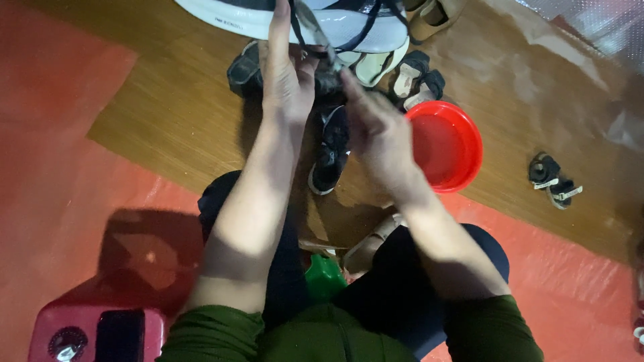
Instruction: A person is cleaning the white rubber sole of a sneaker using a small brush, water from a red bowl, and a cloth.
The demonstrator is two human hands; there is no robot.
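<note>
Holding a white-soled sneaker (315, 23) up near the top of the view, the left hand (285, 74) is wrapped around its side with the fingers reaching up along the sole, so that one's clearly gripping the shoe. The right hand (376, 131) sits just beside it, fingers pinched together at what looks like a dark lace (315, 40) or strap hanging off the shoe, though it's blurry and I can't tell exactly what it's got. I'd guess the sneaker is light, with a stiff rubbery sole and soft floppy upper, so the sole edge is the sensible place to hold it and the laces will just dangle. Below the hands a dark shoe (329, 157) lies on the wooden floor (174, 114), with a pile of sandals (409, 74) near it and a red basin (446, 144) just to the right. Another small pair of sandals (553, 177) sits well apart. Most of the sneaker is cut off by the frame edge, and something green (324, 276) peeks out between the knees, can't make it out.
</note>
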